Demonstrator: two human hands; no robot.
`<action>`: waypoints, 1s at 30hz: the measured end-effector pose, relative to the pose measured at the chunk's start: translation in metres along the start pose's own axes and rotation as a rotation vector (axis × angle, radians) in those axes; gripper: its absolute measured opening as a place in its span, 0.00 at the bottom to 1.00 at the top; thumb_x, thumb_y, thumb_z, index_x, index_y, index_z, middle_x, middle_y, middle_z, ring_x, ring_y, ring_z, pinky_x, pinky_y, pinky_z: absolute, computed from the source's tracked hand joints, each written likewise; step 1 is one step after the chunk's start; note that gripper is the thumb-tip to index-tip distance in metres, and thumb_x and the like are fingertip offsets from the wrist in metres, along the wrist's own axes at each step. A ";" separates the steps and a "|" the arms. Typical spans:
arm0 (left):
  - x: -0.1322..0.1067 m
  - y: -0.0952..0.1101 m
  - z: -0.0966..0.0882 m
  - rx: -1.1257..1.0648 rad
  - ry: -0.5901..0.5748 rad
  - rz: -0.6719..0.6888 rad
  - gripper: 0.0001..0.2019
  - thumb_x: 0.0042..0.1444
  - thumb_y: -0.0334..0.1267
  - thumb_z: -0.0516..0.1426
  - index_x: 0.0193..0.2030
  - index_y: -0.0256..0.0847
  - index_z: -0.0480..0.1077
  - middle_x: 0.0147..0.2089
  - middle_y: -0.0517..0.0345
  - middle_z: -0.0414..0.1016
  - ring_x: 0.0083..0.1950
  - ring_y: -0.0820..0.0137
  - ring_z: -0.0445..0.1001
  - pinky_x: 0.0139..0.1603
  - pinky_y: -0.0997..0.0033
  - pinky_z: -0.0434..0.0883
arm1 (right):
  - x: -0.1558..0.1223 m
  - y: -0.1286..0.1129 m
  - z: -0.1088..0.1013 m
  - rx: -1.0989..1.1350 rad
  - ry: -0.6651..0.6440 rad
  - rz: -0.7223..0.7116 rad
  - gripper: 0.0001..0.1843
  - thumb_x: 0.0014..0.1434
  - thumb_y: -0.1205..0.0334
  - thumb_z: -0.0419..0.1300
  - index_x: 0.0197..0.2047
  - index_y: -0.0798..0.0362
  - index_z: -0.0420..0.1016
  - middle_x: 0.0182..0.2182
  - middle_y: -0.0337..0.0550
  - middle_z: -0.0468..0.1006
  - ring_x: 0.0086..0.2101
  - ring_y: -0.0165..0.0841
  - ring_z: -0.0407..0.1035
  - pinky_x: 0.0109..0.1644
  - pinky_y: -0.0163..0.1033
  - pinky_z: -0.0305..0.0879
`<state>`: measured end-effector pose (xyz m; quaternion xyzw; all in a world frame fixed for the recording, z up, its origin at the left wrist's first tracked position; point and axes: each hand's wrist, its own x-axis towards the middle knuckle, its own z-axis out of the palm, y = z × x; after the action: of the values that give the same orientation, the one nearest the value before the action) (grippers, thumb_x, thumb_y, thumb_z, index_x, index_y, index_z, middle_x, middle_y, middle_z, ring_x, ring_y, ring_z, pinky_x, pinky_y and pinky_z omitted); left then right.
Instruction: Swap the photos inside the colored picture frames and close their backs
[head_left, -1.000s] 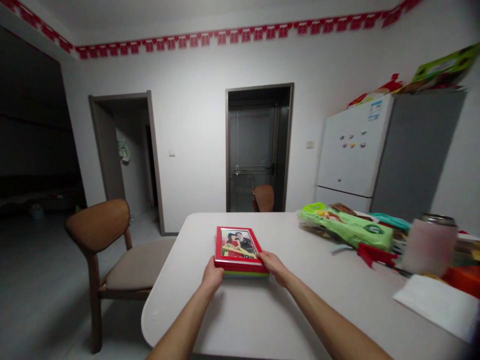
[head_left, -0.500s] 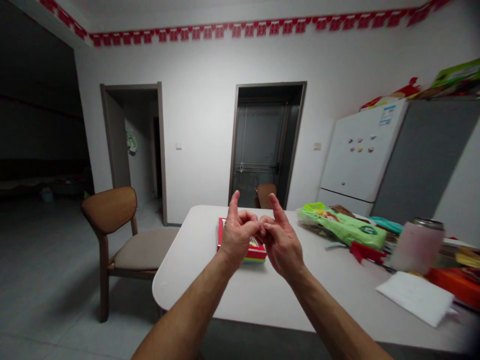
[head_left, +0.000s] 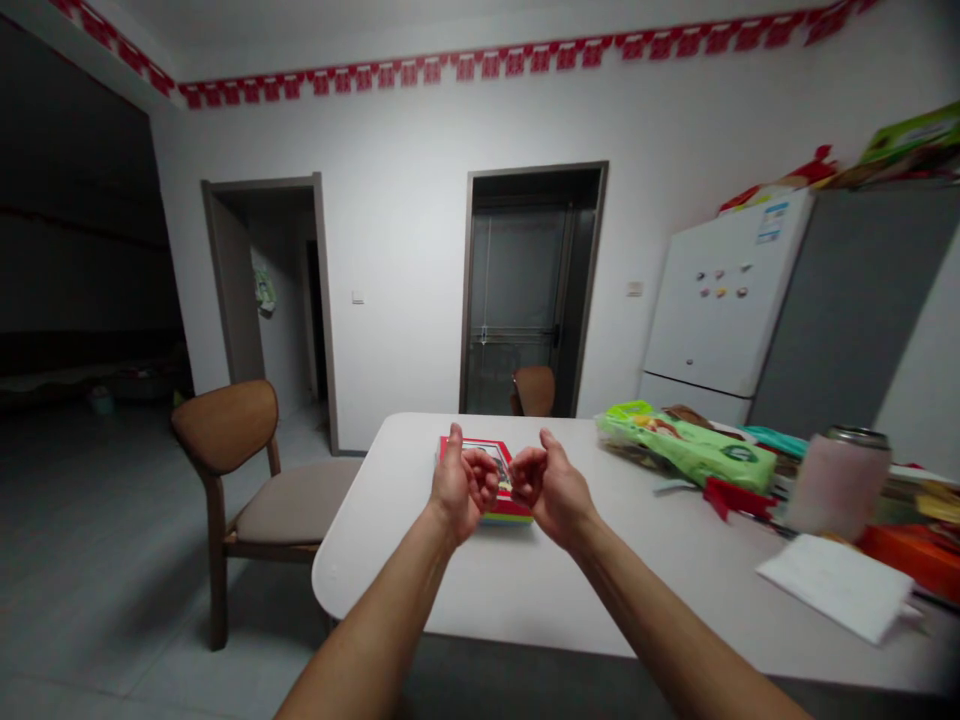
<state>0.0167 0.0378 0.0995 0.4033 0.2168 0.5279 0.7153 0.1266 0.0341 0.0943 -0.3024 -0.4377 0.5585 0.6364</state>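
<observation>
Curling loosely inward, the fingers (head_left: 484, 480) of the left hand (head_left: 454, 496) and the right hand (head_left: 561, 496) stand half open and grip nothing; thumbs point up — the narrow gap between the hands presumably avoids contact. Beyond them, just below centre of the frame, the red picture frame (head_left: 519, 507) lies flat on the white table (head_left: 375, 550), partly hidden; its central position likely suits both hands. At lower right, a green packet (head_left: 705, 452), pink jar (head_left: 838, 488) and white sheet (head_left: 836, 588) sit aside — probably to avoid obstruction.
</observation>
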 end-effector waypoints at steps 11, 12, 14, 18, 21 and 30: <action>0.006 -0.013 -0.031 0.078 0.133 -0.177 0.32 0.46 0.66 0.38 0.14 0.37 0.58 0.10 0.63 0.58 0.10 0.82 0.52 0.13 0.83 0.44 | 0.038 0.043 -0.017 -1.168 0.045 -0.208 0.28 0.53 0.42 0.39 0.23 0.55 0.67 0.17 0.39 0.66 0.19 0.27 0.60 0.24 0.33 0.55; 0.008 -0.021 -0.040 0.083 0.171 -0.187 0.30 0.47 0.64 0.40 0.15 0.37 0.59 0.10 0.64 0.58 0.11 0.83 0.52 0.13 0.83 0.45 | 0.042 0.051 -0.026 -1.318 0.052 -0.245 0.24 0.52 0.46 0.43 0.28 0.56 0.70 0.23 0.42 0.70 0.25 0.29 0.63 0.29 0.34 0.56; 0.011 -0.040 -0.060 0.091 0.246 -0.213 0.26 0.51 0.58 0.44 0.18 0.36 0.60 0.12 0.64 0.60 0.11 0.83 0.53 0.14 0.83 0.48 | 0.049 0.065 -0.042 -1.464 0.042 -0.264 0.17 0.47 0.53 0.54 0.37 0.54 0.71 0.34 0.46 0.71 0.36 0.35 0.63 0.37 0.38 0.56; 0.017 -0.075 -0.089 0.100 0.359 -0.214 0.16 0.55 0.46 0.48 0.25 0.35 0.62 0.16 0.61 0.65 0.15 0.79 0.62 0.17 0.82 0.56 | 0.049 0.082 -0.058 -1.622 -0.021 -0.273 0.21 0.41 0.65 0.59 0.43 0.51 0.68 0.39 0.48 0.69 0.42 0.40 0.59 0.43 0.43 0.52; 0.021 -0.091 -0.089 0.087 0.381 -0.144 0.11 0.54 0.41 0.50 0.30 0.34 0.63 0.22 0.57 0.69 0.21 0.75 0.68 0.22 0.78 0.62 | 0.036 0.085 -0.054 -1.713 -0.125 -0.301 0.14 0.44 0.66 0.56 0.38 0.51 0.70 0.37 0.46 0.69 0.41 0.38 0.59 0.44 0.42 0.52; -0.022 -0.096 -0.037 0.193 0.306 0.223 0.12 0.46 0.37 0.56 0.38 0.34 0.68 0.38 0.51 0.73 0.41 0.63 0.70 0.42 0.69 0.65 | -0.035 0.057 -0.047 -1.066 -0.068 -0.213 0.26 0.45 0.57 0.55 0.49 0.53 0.63 0.50 0.49 0.63 0.50 0.39 0.56 0.53 0.45 0.51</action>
<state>0.0373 0.0195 -0.0018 0.4067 0.3264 0.6357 0.5691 0.1429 0.0157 0.0163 -0.5189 -0.7087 0.2012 0.4336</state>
